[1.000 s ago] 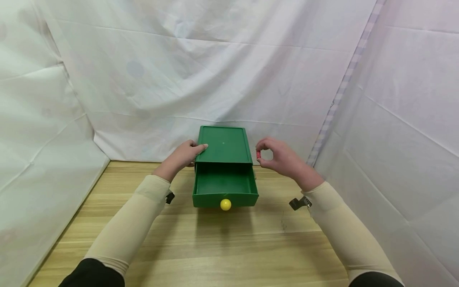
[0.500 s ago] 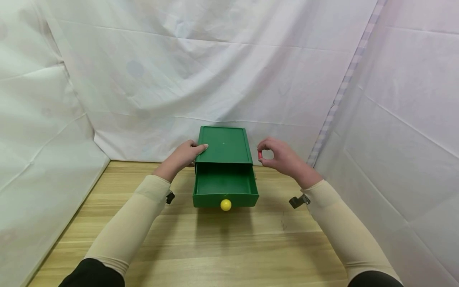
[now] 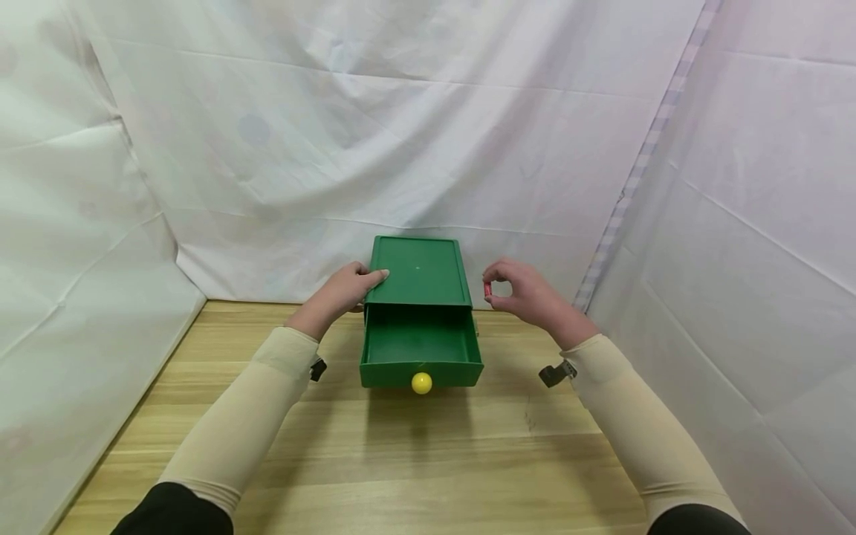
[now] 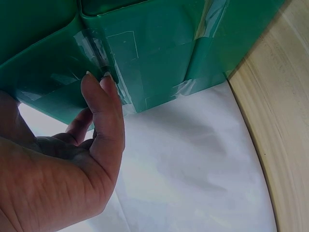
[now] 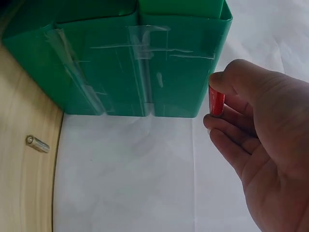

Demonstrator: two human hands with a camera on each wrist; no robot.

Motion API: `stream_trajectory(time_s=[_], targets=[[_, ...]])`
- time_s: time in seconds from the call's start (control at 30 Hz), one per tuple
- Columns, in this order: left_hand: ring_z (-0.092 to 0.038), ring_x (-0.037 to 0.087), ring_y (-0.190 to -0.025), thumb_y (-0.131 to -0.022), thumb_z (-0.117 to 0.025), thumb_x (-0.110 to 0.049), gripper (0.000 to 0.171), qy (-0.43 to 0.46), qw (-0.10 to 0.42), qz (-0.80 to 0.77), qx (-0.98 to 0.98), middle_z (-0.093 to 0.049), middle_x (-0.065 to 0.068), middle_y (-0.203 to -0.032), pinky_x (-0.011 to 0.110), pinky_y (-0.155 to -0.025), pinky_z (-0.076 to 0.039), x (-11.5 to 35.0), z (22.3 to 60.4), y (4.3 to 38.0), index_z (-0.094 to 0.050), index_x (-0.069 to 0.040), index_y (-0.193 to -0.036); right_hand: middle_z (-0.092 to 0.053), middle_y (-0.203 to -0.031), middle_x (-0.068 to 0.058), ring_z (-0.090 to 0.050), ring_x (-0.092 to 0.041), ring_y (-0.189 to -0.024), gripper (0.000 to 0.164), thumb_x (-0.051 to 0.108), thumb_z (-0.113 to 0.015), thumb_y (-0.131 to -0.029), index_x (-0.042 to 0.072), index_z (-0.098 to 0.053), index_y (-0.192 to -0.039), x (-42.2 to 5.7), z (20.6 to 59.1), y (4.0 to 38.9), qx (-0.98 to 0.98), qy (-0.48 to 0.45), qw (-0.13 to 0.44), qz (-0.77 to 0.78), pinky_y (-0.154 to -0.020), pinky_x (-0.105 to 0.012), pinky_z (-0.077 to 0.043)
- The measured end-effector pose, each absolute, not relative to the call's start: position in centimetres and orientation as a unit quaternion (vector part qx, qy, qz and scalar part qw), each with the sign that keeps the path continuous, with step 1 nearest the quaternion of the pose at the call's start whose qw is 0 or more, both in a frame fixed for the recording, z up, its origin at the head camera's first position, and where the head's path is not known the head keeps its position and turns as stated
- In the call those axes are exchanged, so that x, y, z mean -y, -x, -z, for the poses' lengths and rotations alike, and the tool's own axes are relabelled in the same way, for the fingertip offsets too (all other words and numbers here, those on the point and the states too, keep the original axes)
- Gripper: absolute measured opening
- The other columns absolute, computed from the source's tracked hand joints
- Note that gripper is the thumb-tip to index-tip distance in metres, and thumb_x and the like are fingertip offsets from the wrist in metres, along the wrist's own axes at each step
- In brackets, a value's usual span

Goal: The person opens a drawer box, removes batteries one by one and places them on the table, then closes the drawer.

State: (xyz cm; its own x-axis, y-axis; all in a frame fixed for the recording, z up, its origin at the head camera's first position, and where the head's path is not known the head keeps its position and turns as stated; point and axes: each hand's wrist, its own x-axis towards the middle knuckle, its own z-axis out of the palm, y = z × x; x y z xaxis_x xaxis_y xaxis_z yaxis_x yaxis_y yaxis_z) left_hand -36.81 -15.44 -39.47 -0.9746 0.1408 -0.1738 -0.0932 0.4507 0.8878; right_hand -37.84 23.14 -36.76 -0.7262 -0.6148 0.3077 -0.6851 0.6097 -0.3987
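Note:
A green plastic drawer cabinet (image 3: pixel 421 271) stands against the back cloth, its stacked units taped together. Its top drawer (image 3: pixel 421 374), with a yellow ball knob (image 3: pixel 421 383), is pulled out, and nothing shows inside. My left hand (image 3: pixel 339 291) grips the cabinet's left side, thumb over the top edge. In the left wrist view the fingers (image 4: pixel 104 104) bend against the taped side wall. To the right of the cabinet, my right hand (image 3: pixel 528 297) pinches a small red battery (image 5: pixel 216 101) upright between thumb and fingertips, apart from the cabinet wall.
Another battery (image 5: pixel 37 144) lies on the wooden table (image 3: pixel 428 475) by the cabinet's right side, seen in the right wrist view. White cloth (image 3: pixel 428 148) hangs behind and on both sides.
My right hand has drifted slightly to the right, away from the cabinet, with the red battery still pinched. My left hand and the pulled-out drawer have stayed in place.

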Motion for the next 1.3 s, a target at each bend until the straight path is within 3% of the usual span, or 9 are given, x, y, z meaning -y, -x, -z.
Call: stream_trajectory(time_s=[1.3], targets=[[-0.065,0.038,-0.127,-0.111,-0.059,-0.060,0.077,-0.017,0.109,-0.525,-0.844,-0.059,0.023,-0.143,0.057,-0.110,-0.056,15.4,39.6,36.9,-0.046,0.001,-0.155,-0.070,-0.135,-0.019,-0.066,-0.040,-0.127,0.025,0.000,-0.080,-0.100,0.001,-0.074,-0.124,-24.7,41.9,41.6,0.923,-0.286,0.019,-0.257,-0.111,-0.057,-0.054]])
